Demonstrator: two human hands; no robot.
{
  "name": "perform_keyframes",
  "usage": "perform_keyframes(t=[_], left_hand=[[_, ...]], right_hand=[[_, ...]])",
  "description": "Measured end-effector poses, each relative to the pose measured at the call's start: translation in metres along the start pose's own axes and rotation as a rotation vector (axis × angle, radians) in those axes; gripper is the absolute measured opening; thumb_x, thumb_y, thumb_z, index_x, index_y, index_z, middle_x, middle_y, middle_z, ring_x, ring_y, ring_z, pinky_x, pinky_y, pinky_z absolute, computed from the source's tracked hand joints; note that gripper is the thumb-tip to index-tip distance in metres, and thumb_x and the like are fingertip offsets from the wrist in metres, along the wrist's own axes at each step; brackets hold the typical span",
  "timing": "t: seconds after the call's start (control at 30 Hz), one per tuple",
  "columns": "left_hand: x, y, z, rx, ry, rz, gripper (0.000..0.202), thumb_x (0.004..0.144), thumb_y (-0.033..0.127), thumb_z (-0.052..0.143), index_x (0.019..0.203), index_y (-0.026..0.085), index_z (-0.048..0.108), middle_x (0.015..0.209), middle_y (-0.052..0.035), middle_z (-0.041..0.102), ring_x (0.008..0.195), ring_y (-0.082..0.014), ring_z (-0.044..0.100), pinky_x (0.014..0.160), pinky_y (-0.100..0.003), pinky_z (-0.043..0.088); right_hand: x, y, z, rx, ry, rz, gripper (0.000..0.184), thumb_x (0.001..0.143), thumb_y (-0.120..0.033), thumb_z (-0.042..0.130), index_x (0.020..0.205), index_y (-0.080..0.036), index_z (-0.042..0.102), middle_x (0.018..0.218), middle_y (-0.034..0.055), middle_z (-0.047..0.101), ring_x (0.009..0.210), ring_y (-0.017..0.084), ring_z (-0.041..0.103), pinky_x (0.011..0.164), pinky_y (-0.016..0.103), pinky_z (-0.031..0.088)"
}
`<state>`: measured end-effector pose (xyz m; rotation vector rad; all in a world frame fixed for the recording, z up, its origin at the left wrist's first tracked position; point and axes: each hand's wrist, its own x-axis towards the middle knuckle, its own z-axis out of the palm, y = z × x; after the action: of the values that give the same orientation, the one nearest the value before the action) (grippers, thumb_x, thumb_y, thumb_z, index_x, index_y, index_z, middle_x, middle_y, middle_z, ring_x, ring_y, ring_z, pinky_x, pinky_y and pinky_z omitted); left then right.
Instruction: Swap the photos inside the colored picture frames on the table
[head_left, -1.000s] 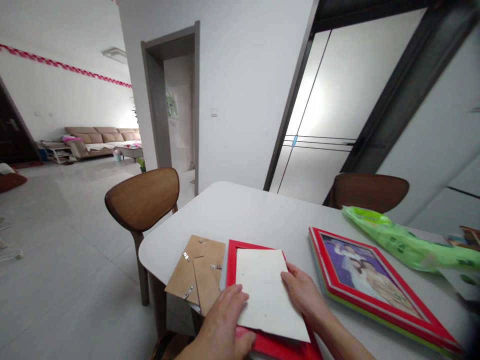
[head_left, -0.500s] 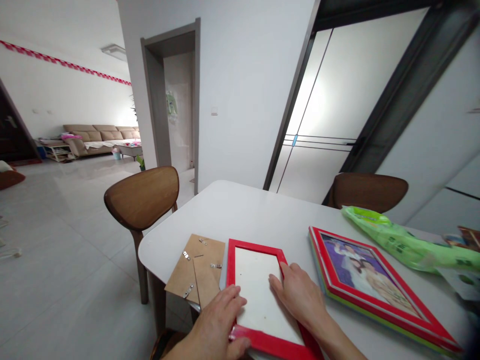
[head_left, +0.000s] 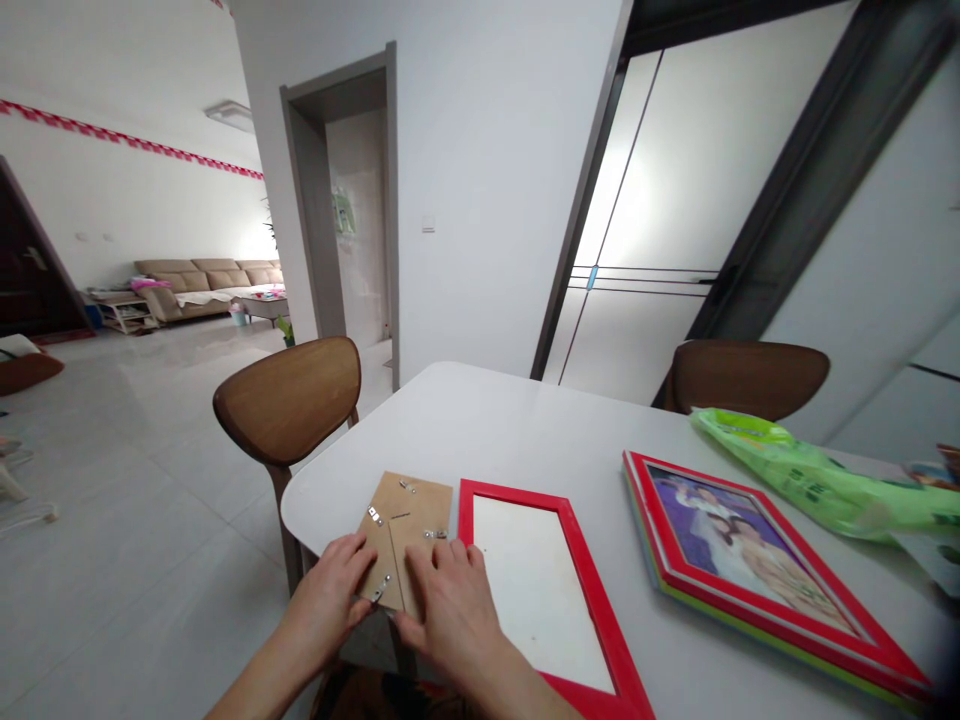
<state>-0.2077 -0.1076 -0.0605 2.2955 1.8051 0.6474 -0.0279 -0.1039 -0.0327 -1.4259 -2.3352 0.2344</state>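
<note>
A brown picture-frame backing board (head_left: 425,500) with metal clips and an easel flap lies at the table's near left edge. My left hand (head_left: 334,590) grips its left edge, fingers on top and thumb at the near corner. On the lower right part rests my right hand (head_left: 454,600), its fingers bent over the board and its thumb at the near edge. Right beside it lies a red picture frame (head_left: 581,560), with a white sheet (head_left: 532,590) filling its opening. My right hand and forearm hide the frame's lower left part.
Farther right, a stack of frames has a red-framed photo (head_left: 742,550) on top. Behind it lies a green plastic bag (head_left: 810,490). The white table (head_left: 517,420) has wooden chairs at its far left (head_left: 292,400) and far right (head_left: 750,380).
Both my hands have left the red frame and moved left onto the brown backing board. The frame stays in place with its white sheet inside. The view has shifted slightly.
</note>
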Motion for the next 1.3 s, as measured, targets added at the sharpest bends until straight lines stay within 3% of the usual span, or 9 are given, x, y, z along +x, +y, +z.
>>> perform_keyframes(t=[0.13,0.27,0.4,0.5,0.63,0.8,0.93,1.07,1.3], left_hand=[[-0.003,-0.003,-0.002,-0.006,0.072,0.072,0.032,0.064,0.014,0.056,0.095,0.019,0.059,0.107,-0.0097,0.058,0.100,-0.0248,0.051,0.086,-0.038,0.041],[0.002,0.005,-0.010,-0.027,0.177,0.130,0.028,0.068,0.016,0.056,0.096,0.019,0.058,0.103,-0.0092,0.060,0.097,-0.0238,0.053,0.084,-0.037,0.043],[0.004,0.032,-0.021,-0.051,0.242,0.176,0.034,0.066,0.017,0.061,0.099,0.018,0.055,0.101,-0.0101,0.060,0.094,-0.0243,0.054,0.081,-0.038,0.046],[0.000,0.061,-0.020,-0.097,0.255,0.270,0.037,0.066,0.020,0.064,0.101,0.019,0.052,0.103,-0.0099,0.059,0.094,-0.0242,0.054,0.079,-0.037,0.047],[0.000,0.101,-0.005,-0.163,0.172,0.360,0.040,0.064,0.019,0.067,0.101,0.017,0.050,0.106,-0.0099,0.057,0.096,-0.0240,0.052,0.081,-0.036,0.046],[0.016,0.131,0.021,-0.207,-0.065,0.303,0.035,0.064,0.015,0.067,0.096,0.017,0.052,0.104,-0.0060,0.057,0.093,-0.0217,0.051,0.080,-0.033,0.045],[0.024,0.132,0.036,-0.204,-0.171,0.251,0.024,0.066,0.017,0.064,0.088,0.017,0.054,0.093,-0.0034,0.059,0.086,-0.0197,0.052,0.075,-0.030,0.045],[0.021,0.125,0.041,-0.186,-0.164,0.270,0.015,0.066,0.019,0.066,0.077,0.016,0.056,0.093,-0.0040,0.059,0.086,-0.0196,0.051,0.079,-0.030,0.040],[0.015,0.117,0.040,-0.231,-0.145,0.346,0.036,0.056,0.034,0.074,0.083,0.018,0.056,0.107,-0.0036,0.055,0.099,-0.0204,0.046,0.091,-0.033,0.029]], right_hand=[[0.000,0.009,0.006,0.132,0.045,0.016,0.038,0.066,-0.022,0.052,0.104,-0.024,0.051,0.095,0.0063,0.054,0.088,0.021,0.046,0.077,0.035,0.032],[-0.001,0.015,-0.004,0.257,0.102,0.084,0.049,0.062,-0.033,0.059,0.108,-0.020,0.051,0.097,0.0082,0.054,0.090,0.023,0.047,0.079,0.036,0.034],[-0.010,0.020,-0.026,0.333,0.135,0.095,0.044,0.058,-0.025,0.059,0.101,-0.019,0.055,0.096,0.0072,0.055,0.090,0.022,0.048,0.081,0.035,0.036],[-0.032,0.038,-0.045,0.324,0.134,0.086,0.041,0.058,-0.021,0.056,0.099,-0.020,0.055,0.100,0.0069,0.054,0.094,0.021,0.048,0.083,0.036,0.037],[-0.068,0.079,-0.061,0.203,0.120,0.121,0.038,0.061,-0.027,0.053,0.099,-0.020,0.056,0.106,0.0090,0.053,0.100,0.023,0.049,0.085,0.039,0.039],[-0.092,0.117,-0.055,0.078,0.137,0.199,0.037,0.063,-0.030,0.051,0.098,-0.018,0.057,0.102,0.0098,0.056,0.096,0.023,0.052,0.084,0.038,0.042],[-0.093,0.126,-0.038,-0.008,0.165,0.206,0.037,0.062,-0.030,0.053,0.097,-0.019,0.058,0.102,0.0101,0.056,0.097,0.024,0.051,0.085,0.041,0.040],[-0.091,0.127,-0.028,-0.055,0.185,0.160,0.033,0.064,-0.032,0.054,0.095,-0.020,0.060,0.100,0.0102,0.056,0.094,0.025,0.051,0.080,0.041,0.040],[-0.065,0.139,-0.042,-0.072,0.133,0.203,0.030,0.078,-0.029,0.039,0.096,-0.015,0.059,0.095,0.0115,0.055,0.089,0.021,0.050,0.080,0.035,0.038]])
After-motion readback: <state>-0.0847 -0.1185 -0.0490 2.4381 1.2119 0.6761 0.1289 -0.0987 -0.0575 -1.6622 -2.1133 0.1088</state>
